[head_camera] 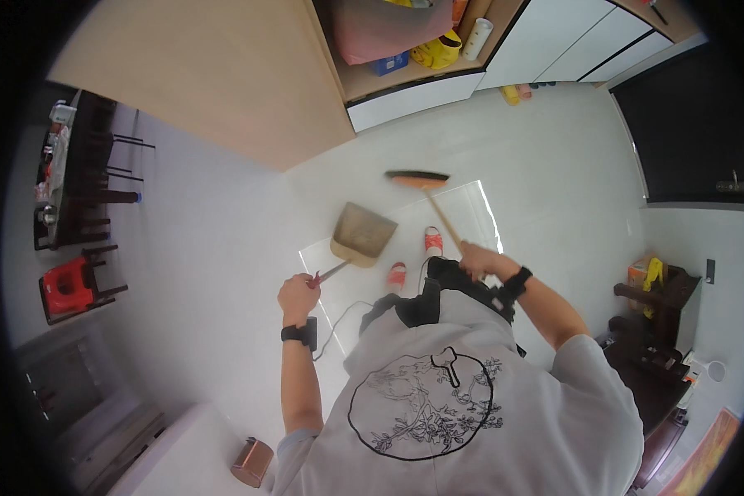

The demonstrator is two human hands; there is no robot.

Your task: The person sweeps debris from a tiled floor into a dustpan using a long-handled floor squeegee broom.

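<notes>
My left hand point(299, 297) is closed around the handle of a long-handled dustpan point(363, 232). The dirty beige pan lies at floor level, left of my feet, its mouth facing away from me. In my right hand point(485, 260) is the wooden stick of a broom point(418, 178). The broom's head, orange with dark bristles, is slightly blurred and sits beyond the pan, to its right. Broom and pan are apart. Whether any dirt lies in the pan is too unclear to tell.
Ahead stands a cabinet point(416, 100) with bags on its open shelf. Several slippers point(516, 94) poke out below it. A dark door point(694, 124) is at right. Left are a table point(68, 167) and a red stool point(68, 285). A thin cable point(333, 328) crosses the pale floor by my legs.
</notes>
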